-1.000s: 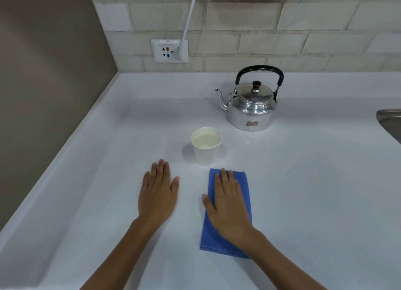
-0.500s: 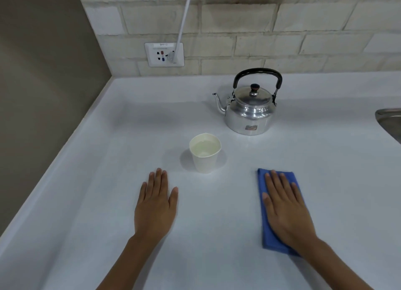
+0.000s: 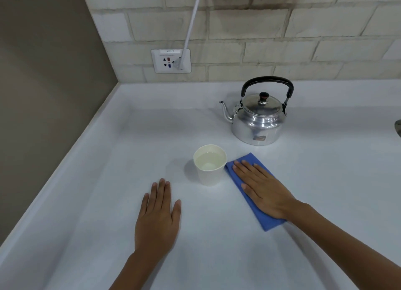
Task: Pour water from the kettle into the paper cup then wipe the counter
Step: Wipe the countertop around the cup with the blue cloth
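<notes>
A white paper cup [image 3: 209,172] with water in it stands upright on the white counter [image 3: 325,181]. Behind it to the right sits a shiny metal kettle [image 3: 258,124] with a black handle, its spout pointing left. My right hand [image 3: 263,188] lies flat, palm down, pressing a folded blue cloth [image 3: 251,159] against the counter; the cloth's far corner lies right beside the cup. My left hand [image 3: 158,218] rests flat on the counter, fingers together, left of and nearer than the cup, holding nothing.
A wall socket [image 3: 171,61] with a white cable [image 3: 191,24] plugged in is on the tiled back wall. A brown side wall [image 3: 43,94] borders the counter on the left. A sink's rim [image 3: 398,126] shows at the right edge.
My right hand slid the blue cloth right, then back left and forward, angled up against the cup. The left hand, cup and kettle stayed in place.
</notes>
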